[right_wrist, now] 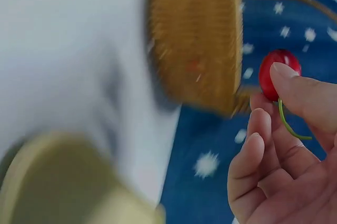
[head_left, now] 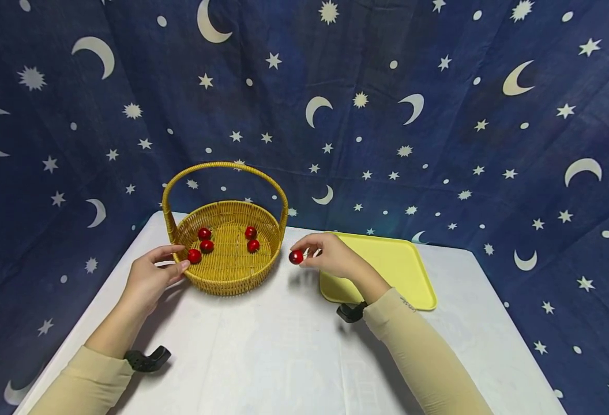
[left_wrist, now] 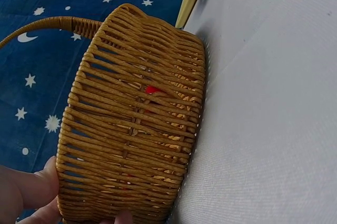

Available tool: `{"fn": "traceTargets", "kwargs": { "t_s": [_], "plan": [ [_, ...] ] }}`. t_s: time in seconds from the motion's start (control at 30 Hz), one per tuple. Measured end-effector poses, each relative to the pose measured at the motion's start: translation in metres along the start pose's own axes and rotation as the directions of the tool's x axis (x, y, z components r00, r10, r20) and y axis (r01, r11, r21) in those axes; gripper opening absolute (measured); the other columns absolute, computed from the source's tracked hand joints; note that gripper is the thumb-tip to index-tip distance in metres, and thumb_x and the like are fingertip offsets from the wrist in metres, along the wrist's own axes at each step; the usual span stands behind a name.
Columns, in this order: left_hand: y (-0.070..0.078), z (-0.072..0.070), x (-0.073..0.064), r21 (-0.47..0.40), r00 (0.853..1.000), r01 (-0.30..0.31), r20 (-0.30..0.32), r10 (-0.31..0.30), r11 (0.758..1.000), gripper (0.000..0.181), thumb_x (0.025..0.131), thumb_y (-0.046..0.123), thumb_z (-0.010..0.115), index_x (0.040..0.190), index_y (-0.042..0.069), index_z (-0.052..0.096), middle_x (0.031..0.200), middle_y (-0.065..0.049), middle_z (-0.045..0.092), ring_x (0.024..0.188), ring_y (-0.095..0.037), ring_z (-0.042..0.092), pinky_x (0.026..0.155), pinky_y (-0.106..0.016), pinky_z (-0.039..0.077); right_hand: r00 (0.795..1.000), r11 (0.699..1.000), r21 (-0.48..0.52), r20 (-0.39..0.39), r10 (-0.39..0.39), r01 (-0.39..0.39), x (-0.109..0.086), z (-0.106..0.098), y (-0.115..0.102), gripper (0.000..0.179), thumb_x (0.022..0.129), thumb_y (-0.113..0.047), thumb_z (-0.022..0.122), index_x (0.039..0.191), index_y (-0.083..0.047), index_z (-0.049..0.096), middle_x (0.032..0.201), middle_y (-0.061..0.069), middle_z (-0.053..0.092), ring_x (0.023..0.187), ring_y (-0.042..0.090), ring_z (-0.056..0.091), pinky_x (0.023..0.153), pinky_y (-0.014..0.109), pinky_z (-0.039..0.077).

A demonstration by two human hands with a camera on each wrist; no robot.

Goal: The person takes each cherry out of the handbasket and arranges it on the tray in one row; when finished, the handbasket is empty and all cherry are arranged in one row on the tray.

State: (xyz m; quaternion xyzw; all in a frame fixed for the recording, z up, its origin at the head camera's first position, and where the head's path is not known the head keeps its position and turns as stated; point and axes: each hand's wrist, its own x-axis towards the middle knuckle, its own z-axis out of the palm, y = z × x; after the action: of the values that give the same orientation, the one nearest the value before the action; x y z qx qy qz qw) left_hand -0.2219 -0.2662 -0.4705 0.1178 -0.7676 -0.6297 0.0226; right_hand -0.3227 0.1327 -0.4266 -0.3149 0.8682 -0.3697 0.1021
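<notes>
A red cherry [right_wrist: 278, 74] with a green stem is pinched between the thumb and fingers of my right hand [head_left: 334, 254]. This hand is held up between the basket and the yellow tray, overlapping the tray's left edge in the head view. My left hand [head_left: 151, 275] grips the left side of the rim of a round wicker basket [head_left: 226, 285] with a tall arched handle. Several red cherries [head_left: 207, 246] lie inside on the basket's floor, some at the left and a pair [head_left: 252, 239] at the right. One cherry [head_left: 194, 256] sits close to the left fingertips.
A shallow yellow tray [head_left: 395, 262] lies to the right, partly behind my right forearm. Both stand on a table with a white cloth [head_left: 263, 357]. Behind hangs a dark blue curtain [head_left: 367, 57] with moons and stars. Each wrist wears a black band [head_left: 147, 359].
</notes>
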Motion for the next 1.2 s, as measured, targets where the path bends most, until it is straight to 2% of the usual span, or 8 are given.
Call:
{"fn": "traceTargets", "kwargs": {
  "t_s": [0.2,0.37,0.53,0.67,0.8,1.07,1.2],
  "plan": [
    [0.0,-0.001,-0.001,0.0,1.0,0.005,-0.007,-0.005,1.0,0.059,0.1,0.006,0.076,0.153,-0.004,0.053,0.141,-0.025,0.051,0.086,0.003,0.066,0.083,-0.022,0.067,0.988,0.992,0.003,-0.089,0.123,-0.124,-0.013,-0.014,0.045,0.035,0.087,-0.003,0.086,0.12,-0.016,0.081,0.108,0.004,0.079,0.091,0.019,0.067,0.077,0.029,0.057],
    [0.0,-0.001,-0.002,-0.005,1.0,0.004,-0.002,-0.004,1.0,0.058,0.1,0.006,0.076,0.153,-0.004,0.053,0.141,-0.024,0.05,0.087,0.003,0.067,0.083,-0.023,0.067,0.961,0.971,0.034,-0.137,0.239,-0.237,-0.013,-0.017,0.077,0.03,0.091,-0.007,0.085,0.118,-0.019,0.079,0.106,0.005,0.076,0.091,0.023,0.064,0.075,0.029,0.054],
    [0.001,0.0,-0.001,-0.016,1.0,0.007,0.013,-0.007,1.0,0.059,0.101,0.006,0.075,0.154,-0.004,0.052,0.143,-0.026,0.049,0.088,0.004,0.067,0.085,-0.023,0.067,0.931,0.95,0.006,-0.198,0.308,-0.313,-0.01,-0.013,0.095,0.029,0.093,-0.012,0.084,0.121,-0.018,0.077,0.108,0.006,0.075,0.096,0.025,0.064,0.075,0.03,0.055],
    [0.001,0.001,0.0,-0.029,1.0,-0.003,0.013,0.004,1.0,0.058,0.1,0.005,0.075,0.153,-0.004,0.053,0.142,-0.026,0.05,0.087,0.004,0.066,0.084,-0.023,0.067,0.91,0.939,-0.024,-0.254,0.327,-0.344,-0.007,-0.009,0.104,0.029,0.092,-0.014,0.085,0.121,-0.015,0.077,0.107,0.007,0.076,0.097,0.025,0.066,0.078,0.031,0.055],
    [0.001,0.001,-0.001,-0.036,1.0,-0.009,0.005,0.009,0.999,0.057,0.1,0.004,0.075,0.152,-0.005,0.054,0.139,-0.025,0.051,0.087,0.003,0.066,0.084,-0.023,0.067,0.902,0.934,-0.059,-0.288,0.323,-0.353,-0.003,-0.008,0.106,0.029,0.091,-0.017,0.087,0.118,-0.013,0.078,0.103,0.006,0.076,0.097,0.024,0.067,0.082,0.032,0.054],
    [0.002,0.0,-0.001,-0.017,1.0,0.002,0.006,-0.002,1.0,0.057,0.101,0.005,0.074,0.153,-0.004,0.054,0.142,-0.025,0.049,0.088,0.003,0.065,0.084,-0.022,0.067,0.894,0.924,-0.053,-0.28,0.349,-0.378,-0.002,-0.006,0.102,0.035,0.089,-0.02,0.089,0.12,-0.011,0.075,0.095,0.006,0.071,0.083,0.021,0.062,0.066,0.027,0.052],
    [0.001,0.0,0.0,-0.016,1.0,0.007,0.001,-0.007,1.0,0.057,0.101,0.006,0.075,0.153,-0.003,0.054,0.142,-0.025,0.049,0.088,0.004,0.065,0.084,-0.023,0.067,0.897,0.922,-0.047,-0.257,0.36,-0.383,-0.002,-0.009,0.098,0.037,0.09,-0.023,0.087,0.123,-0.013,0.074,0.096,0.006,0.072,0.079,0.02,0.062,0.064,0.027,0.054]
  ]
}}
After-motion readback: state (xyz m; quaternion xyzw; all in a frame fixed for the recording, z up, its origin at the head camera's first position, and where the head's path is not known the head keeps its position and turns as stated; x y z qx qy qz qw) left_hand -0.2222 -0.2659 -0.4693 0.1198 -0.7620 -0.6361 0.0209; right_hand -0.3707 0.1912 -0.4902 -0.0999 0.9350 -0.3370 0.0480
